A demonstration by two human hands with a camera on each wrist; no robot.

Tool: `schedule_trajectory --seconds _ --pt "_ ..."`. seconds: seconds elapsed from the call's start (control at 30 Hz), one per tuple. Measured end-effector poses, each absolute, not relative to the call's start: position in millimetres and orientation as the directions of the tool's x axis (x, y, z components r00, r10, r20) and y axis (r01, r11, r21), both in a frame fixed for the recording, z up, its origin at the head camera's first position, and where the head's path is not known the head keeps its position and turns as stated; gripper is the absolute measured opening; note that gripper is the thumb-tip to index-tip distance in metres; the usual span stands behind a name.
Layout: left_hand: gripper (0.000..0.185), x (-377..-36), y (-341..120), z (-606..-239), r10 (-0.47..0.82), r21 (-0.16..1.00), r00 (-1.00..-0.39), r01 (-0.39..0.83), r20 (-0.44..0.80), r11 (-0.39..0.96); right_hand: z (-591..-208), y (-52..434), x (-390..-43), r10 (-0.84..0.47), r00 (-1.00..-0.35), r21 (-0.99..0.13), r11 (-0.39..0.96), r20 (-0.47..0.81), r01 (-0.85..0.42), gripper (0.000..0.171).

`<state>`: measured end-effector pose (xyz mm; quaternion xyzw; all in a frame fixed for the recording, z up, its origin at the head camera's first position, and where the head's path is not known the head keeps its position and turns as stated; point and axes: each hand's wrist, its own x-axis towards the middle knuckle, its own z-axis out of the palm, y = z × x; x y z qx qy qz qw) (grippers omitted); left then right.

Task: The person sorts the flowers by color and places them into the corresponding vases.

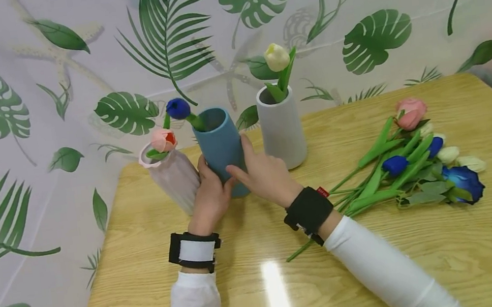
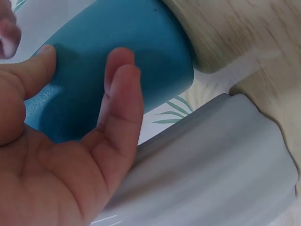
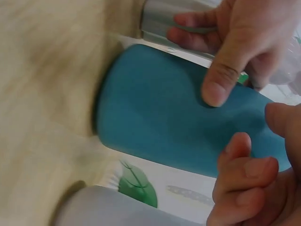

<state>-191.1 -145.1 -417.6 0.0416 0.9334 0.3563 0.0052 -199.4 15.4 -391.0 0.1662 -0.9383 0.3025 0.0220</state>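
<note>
A matte blue vase (image 1: 221, 146) stands on the table between both hands, with a blue tulip (image 1: 178, 109) leaning left out of its mouth. My left hand (image 1: 212, 196) holds the vase's lower left side, its thumb across the front. On the other side my right hand (image 1: 272, 175) grips it, thumb on the front and index finger up along the right side. Close by the left hand is a fluted pale pink vase (image 1: 174, 175) holding a pink tulip (image 1: 163, 140). In the right wrist view, the left thumb (image 3: 215, 92) presses against the blue vase's wall.
A white vase (image 1: 282, 133) with a white tulip (image 1: 277, 57) stands right of the blue one. On the table's right lies a bunch of loose artificial flowers (image 1: 409, 167), its stems reaching under the right wrist. A leaf-printed cloth (image 1: 195, 37) hangs behind the wooden table (image 1: 380, 270).
</note>
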Motion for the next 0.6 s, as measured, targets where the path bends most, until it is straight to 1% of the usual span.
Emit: schedule_trajectory --seconds 0.1,0.2,0.3,0.43,0.53,0.6 --pt "0.089 -190 -144 -417 0.069 0.670 -0.998 0.057 0.008 0.740 -398 18 -195 -0.306 -0.946 -0.568 0.763 0.106 -0.310 0.082" --pt "0.090 -190 -144 -417 0.069 0.668 -0.997 0.068 0.025 0.741 -406 21 -192 -0.306 -0.949 -0.568 0.768 0.080 -0.296 0.080" --pt "0.092 -189 -143 -418 0.066 0.670 -0.997 0.081 0.048 0.738 -415 28 -188 -0.313 -0.948 -0.550 0.783 0.055 -0.291 0.072" --pt "0.095 -189 -143 -417 0.048 0.679 -0.998 0.065 0.044 0.731 -422 38 -182 -0.361 -0.933 -0.488 0.816 -0.009 -0.311 0.048" --pt "0.096 -189 -143 -417 0.043 0.681 -0.999 0.051 0.029 0.731 -426 50 -177 -0.418 -0.905 -0.432 0.832 -0.077 -0.348 0.032" --pt "0.095 -189 -143 -417 0.041 0.682 -0.999 0.048 0.026 0.730 -427 58 -176 -0.453 -0.884 -0.422 0.827 -0.111 -0.371 0.023"
